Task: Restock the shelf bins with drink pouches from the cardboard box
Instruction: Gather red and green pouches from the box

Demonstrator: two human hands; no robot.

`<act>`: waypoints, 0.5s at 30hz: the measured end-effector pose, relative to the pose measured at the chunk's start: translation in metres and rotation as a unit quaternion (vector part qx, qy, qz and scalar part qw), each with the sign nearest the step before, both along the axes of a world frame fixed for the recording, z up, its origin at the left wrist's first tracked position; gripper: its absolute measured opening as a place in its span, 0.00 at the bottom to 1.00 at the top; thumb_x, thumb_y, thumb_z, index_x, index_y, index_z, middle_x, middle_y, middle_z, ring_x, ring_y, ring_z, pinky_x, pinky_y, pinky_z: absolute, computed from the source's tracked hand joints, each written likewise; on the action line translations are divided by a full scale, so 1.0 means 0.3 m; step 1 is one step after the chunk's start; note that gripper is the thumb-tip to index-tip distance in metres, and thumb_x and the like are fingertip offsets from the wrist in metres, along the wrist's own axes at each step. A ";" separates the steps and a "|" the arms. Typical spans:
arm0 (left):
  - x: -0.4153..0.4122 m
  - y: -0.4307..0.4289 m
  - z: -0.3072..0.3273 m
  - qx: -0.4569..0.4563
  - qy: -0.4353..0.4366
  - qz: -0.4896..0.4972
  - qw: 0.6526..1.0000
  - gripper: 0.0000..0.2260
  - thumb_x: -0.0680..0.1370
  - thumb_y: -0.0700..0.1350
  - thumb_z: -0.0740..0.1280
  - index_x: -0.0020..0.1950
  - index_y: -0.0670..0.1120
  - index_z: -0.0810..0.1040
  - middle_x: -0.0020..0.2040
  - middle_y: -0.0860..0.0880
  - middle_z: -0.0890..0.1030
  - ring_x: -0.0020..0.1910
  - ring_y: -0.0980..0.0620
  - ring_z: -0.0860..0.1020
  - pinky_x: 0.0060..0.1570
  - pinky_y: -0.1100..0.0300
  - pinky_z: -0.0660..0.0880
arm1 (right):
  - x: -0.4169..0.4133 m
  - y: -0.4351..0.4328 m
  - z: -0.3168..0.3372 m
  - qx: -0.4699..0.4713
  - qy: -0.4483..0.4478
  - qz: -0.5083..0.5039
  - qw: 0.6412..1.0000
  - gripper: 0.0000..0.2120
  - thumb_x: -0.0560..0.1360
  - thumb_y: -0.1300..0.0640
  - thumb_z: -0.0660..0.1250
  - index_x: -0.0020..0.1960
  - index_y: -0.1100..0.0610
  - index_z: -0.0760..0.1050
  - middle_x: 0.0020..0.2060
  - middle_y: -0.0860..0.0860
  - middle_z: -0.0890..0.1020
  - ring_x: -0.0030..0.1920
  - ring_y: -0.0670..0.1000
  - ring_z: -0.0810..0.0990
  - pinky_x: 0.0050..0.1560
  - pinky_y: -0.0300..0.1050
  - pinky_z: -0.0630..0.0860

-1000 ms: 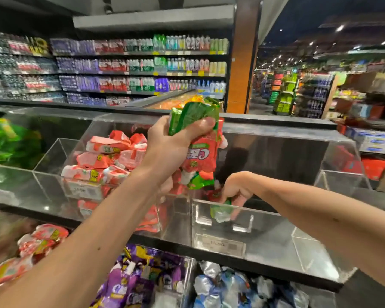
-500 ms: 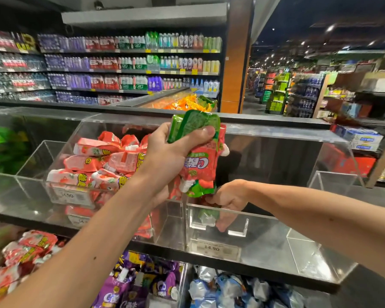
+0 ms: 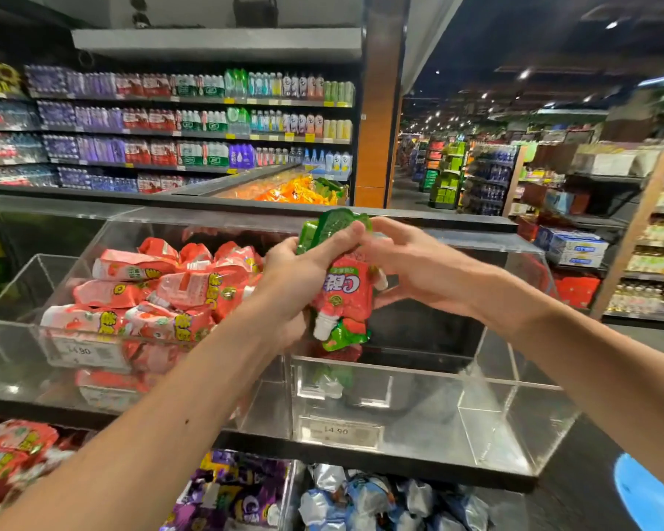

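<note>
L hand [image 3: 299, 279] grips a bunch of drink pouches [image 3: 342, 289], red & green, held up over the clear bins. R hand [image 3: 418, 270] holds the same bunch from the other side, w/ fingertips on the green top & thumb under (both hands are tight on it). Right below is a clear bin [image 3: 418, 408] w/ one green pouch [image 3: 328, 377] in it & a price tag [image 3: 338, 431] on the front. Just beside it, on the left, is a full bin [image 3: 12, 350] of red pouches [image 3: 150, 297]. Lower down are purple pouches [image 3: 238, 492] & blue pouches [image 3: 361, 500]. Far shelves [image 3: 192, 132] hold bottles.
</note>
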State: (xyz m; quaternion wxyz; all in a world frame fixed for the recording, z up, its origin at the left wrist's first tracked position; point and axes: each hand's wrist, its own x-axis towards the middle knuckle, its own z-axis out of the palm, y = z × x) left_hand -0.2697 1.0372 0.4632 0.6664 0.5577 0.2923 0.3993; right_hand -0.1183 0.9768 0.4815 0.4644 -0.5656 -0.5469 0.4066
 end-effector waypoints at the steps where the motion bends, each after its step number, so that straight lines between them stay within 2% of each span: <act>1: 0.024 -0.009 0.000 0.006 0.037 0.000 0.999 0.31 0.67 0.61 0.75 0.63 0.43 0.77 0.45 0.45 0.86 0.35 0.53 0.85 0.28 0.63 0.78 | -0.005 -0.006 -0.011 0.008 -0.054 -0.020 0.998 0.36 0.65 0.40 0.72 0.69 0.52 0.69 0.58 0.54 0.82 0.54 0.53 0.85 0.53 0.59 0.82; 3: 0.060 -0.023 0.003 0.013 0.087 -0.016 0.996 0.30 0.69 0.68 0.68 0.58 0.45 0.79 0.44 0.46 0.86 0.30 0.56 0.84 0.23 0.66 0.75 | 0.006 -0.008 -0.031 0.009 -0.097 -0.061 0.993 0.27 0.68 0.46 0.76 0.63 0.52 0.73 0.52 0.52 0.85 0.50 0.51 0.86 0.51 0.57 0.83; 4: 0.073 -0.025 0.006 -0.005 0.082 -0.037 0.996 0.28 0.73 0.69 0.63 0.53 0.45 0.81 0.42 0.45 0.86 0.30 0.55 0.84 0.23 0.64 0.75 | 0.020 -0.011 -0.039 -0.002 -0.092 -0.074 0.993 0.23 0.69 0.48 0.77 0.60 0.52 0.75 0.50 0.51 0.86 0.49 0.52 0.86 0.51 0.57 0.83; 6: 0.094 -0.007 0.005 -0.085 0.043 -0.089 0.991 0.32 0.78 0.70 0.55 0.49 0.43 0.83 0.40 0.42 0.86 0.34 0.49 0.85 0.27 0.58 0.80 | 0.055 -0.018 -0.054 -0.037 -0.073 -0.086 0.993 0.20 0.70 0.50 0.77 0.59 0.53 0.78 0.49 0.52 0.86 0.49 0.53 0.86 0.50 0.58 0.83; 8: 0.128 0.036 -0.021 -0.144 0.035 -0.099 0.984 0.31 0.81 0.65 0.53 0.50 0.40 0.82 0.44 0.40 0.85 0.40 0.43 0.85 0.40 0.51 0.82 | 0.085 -0.024 -0.072 -0.062 -0.069 -0.108 0.990 0.19 0.69 0.51 0.79 0.58 0.54 0.79 0.47 0.53 0.87 0.48 0.53 0.86 0.49 0.58 0.83; 9: 0.147 0.056 -0.039 -0.151 0.043 -0.087 0.984 0.26 0.83 0.60 0.54 0.50 0.40 0.81 0.44 0.41 0.84 0.39 0.44 0.83 0.44 0.50 0.80 | 0.098 -0.025 -0.080 -0.065 -0.076 -0.131 0.986 0.18 0.68 0.52 0.79 0.56 0.54 0.80 0.46 0.52 0.87 0.47 0.53 0.87 0.48 0.57 0.83; 10: 0.166 0.067 -0.052 -0.148 0.053 -0.068 0.985 0.20 0.83 0.53 0.56 0.49 0.40 0.79 0.42 0.42 0.82 0.36 0.46 0.81 0.43 0.52 0.79 | 0.111 -0.026 -0.086 -0.061 -0.089 -0.156 0.982 0.17 0.68 0.54 0.80 0.54 0.54 0.80 0.45 0.52 0.87 0.45 0.53 0.87 0.48 0.57 0.84; 12: 0.192 0.088 -0.080 -0.078 0.104 -0.017 0.991 0.08 0.81 0.39 0.60 0.51 0.42 0.78 0.40 0.46 0.79 0.33 0.51 0.77 0.33 0.61 0.77 | 0.136 -0.028 -0.099 -0.047 -0.156 -0.202 0.966 0.19 0.65 0.55 0.82 0.53 0.55 0.79 0.46 0.53 0.86 0.45 0.53 0.86 0.48 0.55 0.84; 13: 0.201 0.098 -0.094 -0.017 0.149 -0.004 0.989 0.09 0.79 0.34 0.61 0.54 0.44 0.78 0.42 0.47 0.78 0.36 0.54 0.76 0.29 0.66 0.75 | 0.148 -0.030 -0.106 -0.044 -0.232 -0.223 0.946 0.22 0.64 0.54 0.82 0.53 0.56 0.77 0.48 0.53 0.84 0.46 0.54 0.84 0.49 0.53 0.83; 15: 0.220 0.120 -0.115 0.104 0.242 -0.016 0.965 0.16 0.76 0.28 0.64 0.55 0.47 0.79 0.49 0.47 0.78 0.43 0.55 0.76 0.31 0.68 0.73 | 0.159 -0.034 -0.122 -0.055 -0.420 -0.250 0.871 0.25 0.66 0.52 0.79 0.57 0.58 0.72 0.52 0.54 0.76 0.49 0.56 0.79 0.49 0.50 0.79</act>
